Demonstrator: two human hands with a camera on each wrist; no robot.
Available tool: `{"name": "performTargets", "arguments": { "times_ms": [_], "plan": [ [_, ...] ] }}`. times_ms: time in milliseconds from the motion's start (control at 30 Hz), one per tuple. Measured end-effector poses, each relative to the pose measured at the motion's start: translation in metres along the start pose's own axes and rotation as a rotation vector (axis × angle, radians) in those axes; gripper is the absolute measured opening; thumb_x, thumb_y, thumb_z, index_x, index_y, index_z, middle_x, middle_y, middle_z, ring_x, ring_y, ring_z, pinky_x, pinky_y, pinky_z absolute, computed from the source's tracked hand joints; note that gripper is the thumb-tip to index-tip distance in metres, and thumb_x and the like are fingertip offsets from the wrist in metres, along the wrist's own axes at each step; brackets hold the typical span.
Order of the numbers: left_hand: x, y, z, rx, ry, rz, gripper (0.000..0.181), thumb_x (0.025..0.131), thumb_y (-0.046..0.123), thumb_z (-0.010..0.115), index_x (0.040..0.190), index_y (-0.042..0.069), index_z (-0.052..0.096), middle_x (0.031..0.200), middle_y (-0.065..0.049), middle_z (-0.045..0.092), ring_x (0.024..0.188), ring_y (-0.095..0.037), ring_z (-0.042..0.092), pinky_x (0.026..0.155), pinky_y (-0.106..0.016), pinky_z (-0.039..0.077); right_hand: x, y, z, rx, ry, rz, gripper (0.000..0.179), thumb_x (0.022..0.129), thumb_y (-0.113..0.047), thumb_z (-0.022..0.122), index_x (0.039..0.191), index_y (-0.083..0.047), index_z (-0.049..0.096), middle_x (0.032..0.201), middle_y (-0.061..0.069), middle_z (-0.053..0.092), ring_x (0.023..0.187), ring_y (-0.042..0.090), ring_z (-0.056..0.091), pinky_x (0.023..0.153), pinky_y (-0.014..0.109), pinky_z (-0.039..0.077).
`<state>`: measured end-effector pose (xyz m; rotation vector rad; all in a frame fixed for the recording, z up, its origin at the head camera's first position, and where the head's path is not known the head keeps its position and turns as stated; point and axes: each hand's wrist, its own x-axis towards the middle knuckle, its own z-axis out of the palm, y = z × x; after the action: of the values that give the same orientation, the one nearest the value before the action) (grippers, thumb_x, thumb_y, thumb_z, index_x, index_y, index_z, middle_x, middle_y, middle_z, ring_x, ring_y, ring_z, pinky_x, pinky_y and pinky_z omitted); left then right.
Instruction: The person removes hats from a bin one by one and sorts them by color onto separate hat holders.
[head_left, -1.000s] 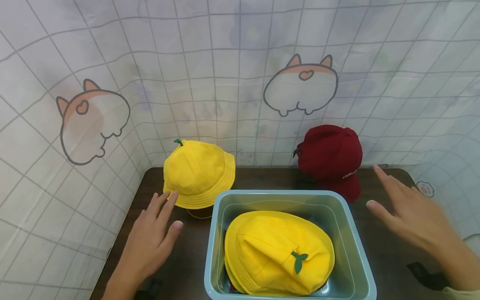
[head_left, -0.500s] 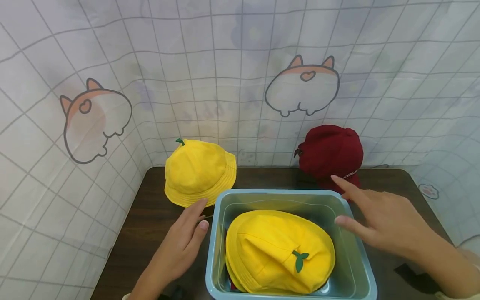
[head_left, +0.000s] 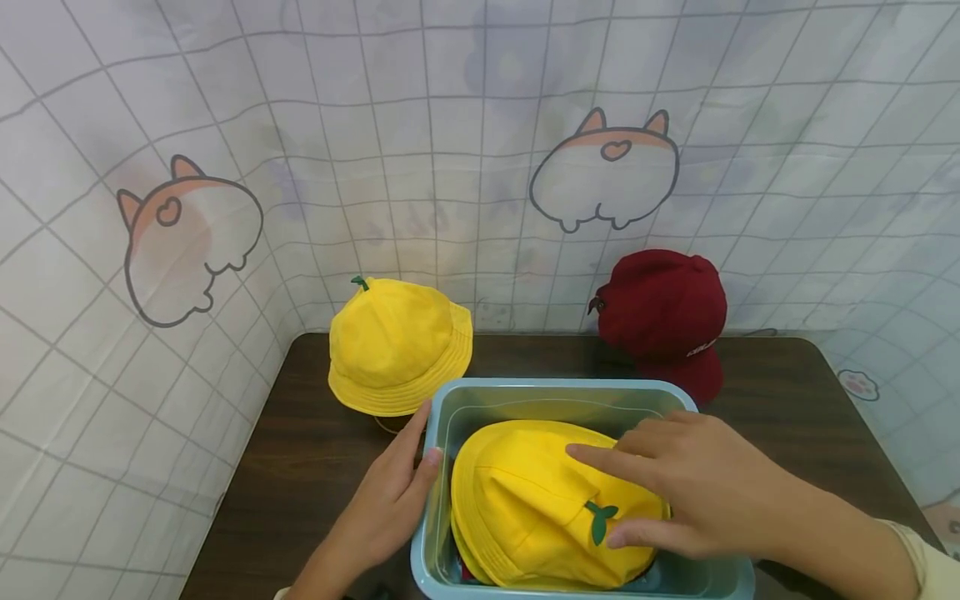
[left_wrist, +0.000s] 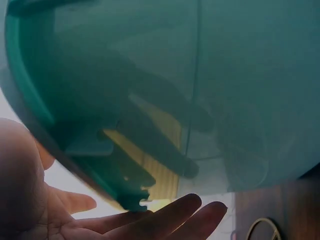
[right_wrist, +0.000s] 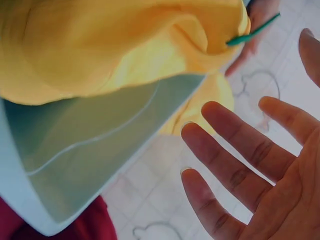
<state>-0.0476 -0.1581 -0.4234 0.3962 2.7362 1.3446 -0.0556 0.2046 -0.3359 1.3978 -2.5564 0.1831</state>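
A pale blue plastic bin (head_left: 562,384) stands on the table, holding a yellow bucket hat (head_left: 525,500) with a green sprout on its crown. At the bin's left rim is my left hand (head_left: 386,504), thumb by the rim. In the left wrist view its extended fingers (left_wrist: 160,217) lie along the bin's outer wall (left_wrist: 135,55). My right hand (head_left: 697,483) hovers over the right part of the hat. The right wrist view shows those fingers (right_wrist: 235,135) spread and holding nothing, apart from the hat cloth (right_wrist: 115,45).
Behind the bin at left, another yellow bucket hat (head_left: 397,337) sits raised on a support. A dark red cap (head_left: 663,308) stands at the back right. Something red shows under the hat in the bin. A checked white cloth (head_left: 480,167) hangs behind the dark table (head_left: 300,433).
My left hand has moved right to the bin's left rim. My right hand has come left from beside the bin to above the hat inside. The hats and bin stay put.
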Motion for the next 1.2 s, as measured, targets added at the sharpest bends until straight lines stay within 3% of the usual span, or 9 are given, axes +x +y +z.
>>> {"name": "performTargets", "arguments": {
  "times_ms": [200,433,567,767,933,1200],
  "plan": [
    [0.0,-0.001,0.007,-0.023,0.005,-0.022,0.068,0.109,0.042,0.045,0.165,0.021,0.014,0.17,0.001,0.022,0.153,-0.022,0.03,0.12,-0.057,0.029,0.008,-0.008,0.009,0.002,0.002,-0.091,0.056,0.092,-0.064,0.063,0.142,-0.038,0.059,0.093,-0.021,0.064,0.085,0.001,0.058,0.072,0.03,0.048],
    [0.001,-0.003,0.011,-0.021,0.005,-0.044,0.068,0.109,0.042,0.044,0.166,0.021,0.012,0.17,0.0,0.02,0.153,-0.024,0.029,0.12,-0.057,0.029,0.016,-0.008,0.012,0.036,-0.122,-0.128,0.046,0.096,-0.061,0.06,0.135,-0.038,0.064,0.095,-0.017,0.068,0.082,0.004,0.056,0.07,0.028,0.047],
    [0.0,-0.005,0.011,-0.016,-0.003,-0.044,0.064,0.11,0.038,0.044,0.165,0.024,0.013,0.17,0.003,0.021,0.152,-0.023,0.03,0.12,-0.056,0.03,0.019,-0.005,0.014,0.031,-0.161,-0.167,0.047,0.093,-0.059,0.066,0.134,-0.037,0.065,0.093,-0.014,0.069,0.077,0.005,0.052,0.066,0.023,0.042],
    [0.0,-0.006,0.012,-0.043,-0.024,-0.064,0.061,0.111,0.038,0.041,0.165,0.031,0.012,0.169,0.005,0.022,0.151,-0.022,0.031,0.12,-0.056,0.03,0.021,-0.001,0.018,-0.011,-0.121,-0.219,0.051,0.083,-0.052,0.08,0.129,-0.035,0.068,0.087,-0.014,0.067,0.075,0.005,0.051,0.064,0.018,0.035],
    [-0.002,-0.006,0.014,-0.043,-0.01,-0.064,0.06,0.111,0.038,0.039,0.165,0.029,0.013,0.169,0.004,0.023,0.151,-0.022,0.032,0.12,-0.055,0.031,0.024,-0.001,0.022,-0.048,-0.083,-0.26,0.044,0.077,-0.045,0.086,0.116,-0.033,0.072,0.079,-0.015,0.064,0.071,0.005,0.049,0.061,0.015,0.03],
    [-0.002,-0.002,0.015,-0.041,-0.001,-0.059,0.059,0.112,0.035,0.038,0.165,0.024,0.013,0.169,0.003,0.021,0.152,-0.022,0.03,0.121,-0.054,0.029,0.028,-0.001,0.028,-0.078,-0.028,-0.302,0.029,0.077,-0.038,0.088,0.095,-0.03,0.067,0.071,-0.014,0.057,0.068,0.006,0.04,0.061,0.016,0.025]
  ]
}}
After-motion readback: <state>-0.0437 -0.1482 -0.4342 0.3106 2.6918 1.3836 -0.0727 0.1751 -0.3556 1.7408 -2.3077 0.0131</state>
